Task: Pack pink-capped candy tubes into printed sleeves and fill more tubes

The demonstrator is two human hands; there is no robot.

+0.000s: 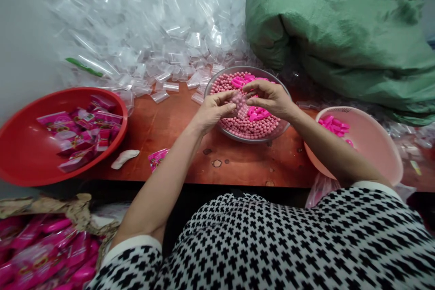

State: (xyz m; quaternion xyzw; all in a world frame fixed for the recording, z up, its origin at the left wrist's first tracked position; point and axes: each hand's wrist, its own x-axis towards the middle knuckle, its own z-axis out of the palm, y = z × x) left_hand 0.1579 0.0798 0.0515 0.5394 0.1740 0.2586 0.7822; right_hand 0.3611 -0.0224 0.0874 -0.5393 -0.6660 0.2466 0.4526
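Over a grey bowl (234, 137) of pink beads (251, 128), my left hand (215, 111) pinches a small clear packet (240, 105) with pink beads in it. My right hand (270, 97) is at the packet's other side, thumb and fingers curved close to its upper edge; whether they grip it is hard to tell. Bright pink plastic pieces (239, 81) lie on the beads behind and beneath my hands.
A red bowl (20, 154) of pink packets stands left, a pale pink bowl (377, 145) with pink pieces right. Clear sleeves (152, 22) are heaped behind, beside a green sack (340, 31). A white object (125, 158) and pink card (157, 158) lie on the table (190, 167).
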